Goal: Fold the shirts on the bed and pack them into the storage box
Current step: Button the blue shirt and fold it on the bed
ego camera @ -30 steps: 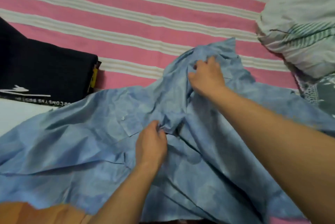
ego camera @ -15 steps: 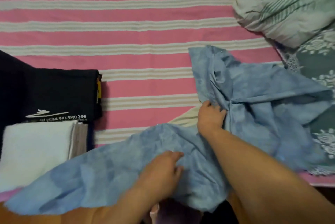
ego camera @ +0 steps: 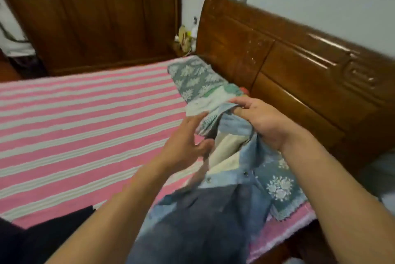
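**Shirt hanging from the right hand, left hand reaching in to share it**

The blue shirt [ego camera: 215,216] is lifted off the bed [ego camera: 70,127] and hangs with its long axis running from the raised end near the headboard [ego camera: 299,67] down toward the person's body, the lower part falling darker and out of the bottom of the view. The right hand [ego camera: 265,122] is the one that carries it: its fingers and thumb are curled round a bunched edge at the top of the cloth, so its grip is clamped on the shirt. The left hand [ego camera: 188,142] lies just beside that same bundle, on the side away from the headboard, with the fingers straight and spread apart; the fingertips seem to brush the cloth but pinch nothing. Motion blur makes it hard to say which part of the shirt the right hand has. A grey flowered pillow [ego camera: 196,79] and a pale striped cloth [ego camera: 205,103] lie behind the hands. The storage box is not in view. Judging by this, the next move asks the left hand to take a second hold so the shirt can be spread flat on the bed
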Demonstrator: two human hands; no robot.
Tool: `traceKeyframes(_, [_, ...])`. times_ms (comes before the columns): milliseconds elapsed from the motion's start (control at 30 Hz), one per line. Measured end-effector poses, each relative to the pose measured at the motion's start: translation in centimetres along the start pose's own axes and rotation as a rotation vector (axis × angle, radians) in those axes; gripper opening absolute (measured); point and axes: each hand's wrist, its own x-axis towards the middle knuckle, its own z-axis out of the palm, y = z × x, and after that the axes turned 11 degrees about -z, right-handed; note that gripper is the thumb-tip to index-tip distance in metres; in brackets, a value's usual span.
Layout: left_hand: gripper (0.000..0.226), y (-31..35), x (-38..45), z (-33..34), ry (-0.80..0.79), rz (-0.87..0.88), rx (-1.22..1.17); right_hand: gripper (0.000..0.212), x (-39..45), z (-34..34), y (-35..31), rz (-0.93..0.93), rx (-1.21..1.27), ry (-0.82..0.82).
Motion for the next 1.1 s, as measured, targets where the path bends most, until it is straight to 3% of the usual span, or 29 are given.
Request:
traceKeyframes(100, [0.030, 7.9, 1.1, -4.0, -0.029, 0.087, -0.012, 0.017, -0.6, -2.9, -12.1, -0.151, -0.310, -0.274])
traceKeyframes(233, [0.012, 14.2, 1.6, -8.8, 0.130, 0.043, -0.176, 0.013, 0.1, -6.3, -21.3, -0.323, -0.668, -0.208])
traceKeyframes(333, [0.011, 16.9, 1.4, -13.7, 0.194, 0.017, -0.322, 0.014, 0.6, -9.7, -24.3, -0.356, -0.737, -0.155])
traceKeyframes(433, [0.015, 19.4, 0.2, -18.1, 0.161, 0.055, -0.345, 0.025, 0.4, -12.9, -25.7, -0.319, -0.756, -0.231])
traceKeyframes(500, [0.018, 21.0, -1.1, -20.2, 0.043, 0.102, -0.291, 0.024, 0.1, -14.4, -25.8, -0.330, -0.731, -0.284])
traceKeyframes(567, [0.017, 22.3, -2.4, -21.0, -0.001, 0.146, 0.014, 0.018, -0.3, -14.7, -25.5, -0.407, -0.763, -0.288])
traceKeyframes(700, [0.031, 21.4, -2.8, -18.9, 0.200, 0.136, 0.613, 0.025, -0.3, -13.1, -24.6, -0.535, -0.761, -0.247])
traceKeyframes(767, [0.017, 20.2, -3.9, -16.7, 0.345, 0.149, 0.698, 0.026, 0.0, -12.3, -23.7, -0.536, -0.813, -0.247])
traceKeyframes(833, [0.010, 18.3, -5.6, -15.2, 0.387, 0.198, 0.687, 0.027, 0.4, -11.8, -22.2, -0.505, -0.876, -0.283])
traceKeyframes(967, [0.018, 11.6, -7.6, -12.5, 0.350, 0.194, 0.913, 0.025, 0.3, -10.8, -16.4, -0.394, -0.969, -0.427])
traceKeyframes(1100, [0.021, 5.5, -9.4, -8.2, 0.279, 0.028, 1.009, 0.024, 0.0, -8.4, -7.0, -0.298, -1.084, -0.574])
